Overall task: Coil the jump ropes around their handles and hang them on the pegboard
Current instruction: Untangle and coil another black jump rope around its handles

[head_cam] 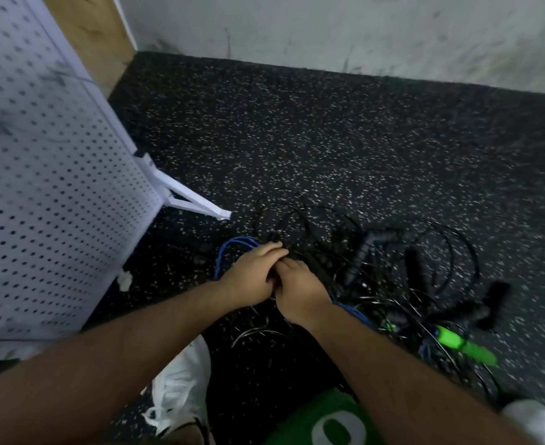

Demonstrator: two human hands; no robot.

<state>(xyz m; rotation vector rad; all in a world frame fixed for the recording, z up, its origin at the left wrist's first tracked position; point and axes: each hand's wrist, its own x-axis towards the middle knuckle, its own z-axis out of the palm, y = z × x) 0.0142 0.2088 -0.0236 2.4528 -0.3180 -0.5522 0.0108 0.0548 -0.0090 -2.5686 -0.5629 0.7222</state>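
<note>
A tangle of jump ropes (377, 277) lies on the dark speckled floor, most with black cords and black handles. One rope has a blue cord (232, 244) looping out to the left of my hands, and bright green handles (463, 343) lie at the right. My left hand (253, 271) and my right hand (297, 289) meet over the pile, fingers curled round black cord and what looks like a black handle between them. The exact grip is hidden by my fingers. The white pegboard (40, 187) stands at the left.
The pegboard's white foot (194, 200) juts onto the floor near the ropes. A grey wall (329, 30) runs along the back. My white shoes (181, 387) and green shirt (322, 422) show at the bottom edge.
</note>
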